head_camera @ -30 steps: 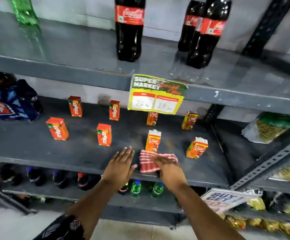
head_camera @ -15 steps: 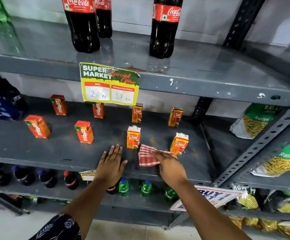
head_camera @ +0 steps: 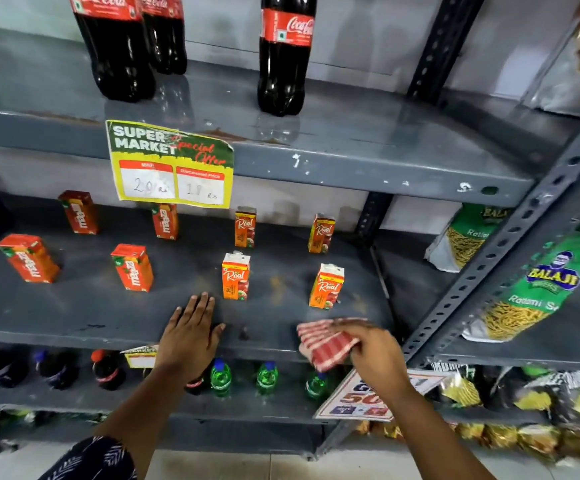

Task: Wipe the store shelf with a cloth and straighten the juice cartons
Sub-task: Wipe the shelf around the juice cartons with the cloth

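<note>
On the middle shelf, grey metal, scuffed and dusty toward the front:

Item 1: cloth, red-and-white striped, bunched at the front lip of the shelf near its right end, partly overhanging the edge. Soft and limp; it will fold wherever it is pinched, so a flat palm over a wide gather suits wiping better than a fingertip pinch.

Item 2: juice cartons, 8 in view, standing in 2 loose rows. 4 red-orange cartons occupy the left half; 4 orange cartons with white tops occupy the right half. All are well apart from one another. The front right carton leans and is turned off square. Judged light, stiff-walled and easy to tip; best taken by the 2 side faces low down, not by the folded top.

Item 3: right hand, fingers closed over the cloth, gripping it from above at the shelf edge, below and just in front of the front right carton.

Item 4: left hand, fingers released and spread flat on the shelf front, holding nothing, near the front orange carton but not touching it.

Other stock: cola bottles on the shelf above; price sign hanging from that shelf's edge.
</note>
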Motion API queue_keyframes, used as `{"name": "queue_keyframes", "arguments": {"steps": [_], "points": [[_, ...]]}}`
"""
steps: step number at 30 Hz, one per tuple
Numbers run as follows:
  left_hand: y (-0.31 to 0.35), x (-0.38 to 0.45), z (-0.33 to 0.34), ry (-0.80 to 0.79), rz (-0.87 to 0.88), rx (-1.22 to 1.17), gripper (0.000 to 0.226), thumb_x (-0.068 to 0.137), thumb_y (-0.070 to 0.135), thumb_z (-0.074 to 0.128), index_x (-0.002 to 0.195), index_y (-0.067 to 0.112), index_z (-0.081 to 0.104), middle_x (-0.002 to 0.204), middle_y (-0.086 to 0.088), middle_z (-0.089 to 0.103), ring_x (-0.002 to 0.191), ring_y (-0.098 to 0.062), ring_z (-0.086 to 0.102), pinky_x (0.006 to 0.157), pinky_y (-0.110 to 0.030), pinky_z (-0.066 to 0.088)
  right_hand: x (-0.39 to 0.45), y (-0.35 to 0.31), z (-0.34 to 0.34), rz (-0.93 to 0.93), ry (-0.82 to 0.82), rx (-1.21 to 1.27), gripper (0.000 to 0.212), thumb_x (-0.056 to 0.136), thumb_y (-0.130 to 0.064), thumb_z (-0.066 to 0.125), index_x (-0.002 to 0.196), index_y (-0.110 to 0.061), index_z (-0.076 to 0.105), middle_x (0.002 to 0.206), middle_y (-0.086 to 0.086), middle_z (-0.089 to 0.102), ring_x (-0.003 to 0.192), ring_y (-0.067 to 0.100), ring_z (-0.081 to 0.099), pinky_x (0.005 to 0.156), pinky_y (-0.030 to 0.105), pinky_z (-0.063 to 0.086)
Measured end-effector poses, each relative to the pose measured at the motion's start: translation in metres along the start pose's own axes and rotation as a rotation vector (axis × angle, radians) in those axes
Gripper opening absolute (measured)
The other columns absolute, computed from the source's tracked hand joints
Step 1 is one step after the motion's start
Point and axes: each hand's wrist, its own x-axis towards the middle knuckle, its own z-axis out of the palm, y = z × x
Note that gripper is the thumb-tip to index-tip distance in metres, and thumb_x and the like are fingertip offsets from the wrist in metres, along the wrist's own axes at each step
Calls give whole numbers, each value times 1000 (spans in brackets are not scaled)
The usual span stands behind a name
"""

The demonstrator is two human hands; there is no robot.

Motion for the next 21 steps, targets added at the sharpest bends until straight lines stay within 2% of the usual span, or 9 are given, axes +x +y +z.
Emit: {"name": "queue_keyframes", "arguments": {"steps": [2, 4, 6, 10, 13, 15, 18, 19, 21], "points": [[0, 0, 0, 2, 2, 2, 76, 85, 54, 4, 145, 9, 18, 153, -6, 19, 141, -19, 10, 113, -38, 8, 14, 5, -3, 7, 11, -33, 59, 84, 1, 57, 128, -35, 72, 139, -8, 69, 130, 20, 64, 110, 32, 51], [0, 0, 0, -8, 3, 2, 77, 85, 54, 4, 145, 9, 16, 154, -6, 17, 141, -19, 8, 114, -38, 7, 22, 3, 3, 7, -73, -78, 60, 88, -1, 54, 136, -35, 66, 147, -8, 62, 136, 20, 59, 113, 31, 47], [-1, 1, 0, -19, 1, 0, 77, 84, 55, 3, 145, 9, 15, 154, -6, 16, 141, -19, 8, 114, -38, 7, 19, 2, 11, 36, -142, -115, 62, 90, -5, 53, 141, -39, 60, 150, -8, 59, 135, 22, 58, 111, 33, 49], [-2, 2, -1, -23, 9, -10, 76, 86, 54, 7, 144, 7, 22, 152, -8, 23, 140, -21, 13, 112, -40, 12, 0, 6, 11, 40, -153, -112, 59, 86, -4, 54, 131, -40, 68, 144, -7, 65, 131, 22, 62, 107, 32, 52], [-2, 1, -3, -19, 12, -16, 75, 86, 53, 10, 142, 6, 27, 150, -9, 28, 139, -23, 17, 111, -42, 15, -14, 10, -2, 88, -178, -37, 52, 83, 0, 52, 119, -28, 78, 128, -2, 76, 119, 24, 69, 96, 28, 53], [-1, 1, -4, -16, 16, -22, 75, 87, 53, 11, 142, 5, 28, 149, -10, 30, 139, -23, 20, 111, -42, 16, -19, 10, -15, 114, -61, 79, 50, 77, -2, 48, 108, -21, 81, 114, 2, 81, 107, 25, 74, 93, 27, 57], [-1, 0, -4, -9, 13, -31, 77, 86, 54, 10, 142, 5, 28, 149, -9, 29, 139, -23, 19, 111, -41, 15, -15, 1, -38, 166, 209, 222, 49, 80, 14, 51, 108, -13, 80, 109, 5, 80, 96, 15, 70, 80, 5, 51], [-1, 0, -4, -10, 11, -29, 77, 85, 55, 9, 142, 5, 27, 150, -9, 28, 139, -22, 18, 112, -40, 14, -8, -1, -46, 183, 299, 254, 51, 81, 17, 51, 111, -14, 79, 107, 6, 80, 91, 15, 69, 76, 7, 51], [-1, -1, -4, -2, 5, -30, 76, 86, 55, 9, 142, 6, 26, 150, -8, 27, 139, -21, 17, 112, -40, 13, 9, -10, -63, 207, 439, 385, 55, 86, 15, 48, 115, -23, 74, 94, 8, 77, 73, 22, 68, 70, 30, 62]]}}
